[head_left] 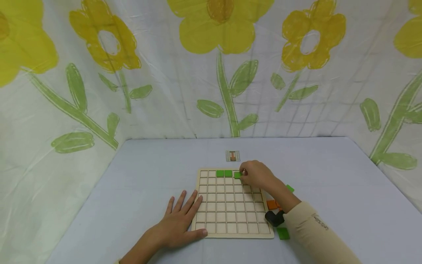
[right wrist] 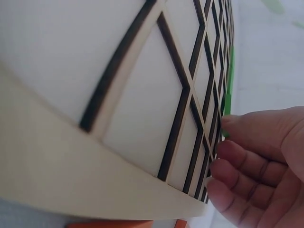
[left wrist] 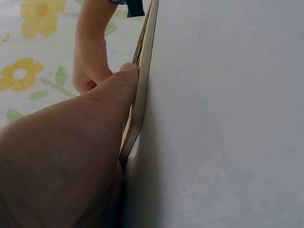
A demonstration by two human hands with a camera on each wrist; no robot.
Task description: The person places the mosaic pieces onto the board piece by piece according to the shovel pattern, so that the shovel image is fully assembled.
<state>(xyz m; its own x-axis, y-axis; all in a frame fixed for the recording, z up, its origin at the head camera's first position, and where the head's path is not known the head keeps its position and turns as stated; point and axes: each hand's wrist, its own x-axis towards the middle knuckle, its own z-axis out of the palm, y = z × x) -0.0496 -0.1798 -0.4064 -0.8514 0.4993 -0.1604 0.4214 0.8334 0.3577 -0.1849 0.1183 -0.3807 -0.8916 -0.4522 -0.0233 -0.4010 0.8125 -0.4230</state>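
A light wooden grid board (head_left: 230,235) lies on the table. Two green square tiles (head_left: 224,173) sit side by side in its far row. Just right of them my right hand (head_left: 258,176) holds a third green tile (head_left: 237,175), slightly tilted at a cell of that row; the right wrist view shows the thumb at its edge. My left hand (head_left: 179,223) rests at the board's near left corner with fingers spread. Its fingertips touch the left edge, and the thumb (left wrist: 121,88) lies on the near edge.
A small card with a grid picture (head_left: 232,156) lies beyond the board. To the right are orange tiles (head_left: 271,204), loose green tiles (head_left: 283,233) and a black object (head_left: 274,219) by the right wrist. A flowered cloth (head_left: 165,110) hangs behind the table.
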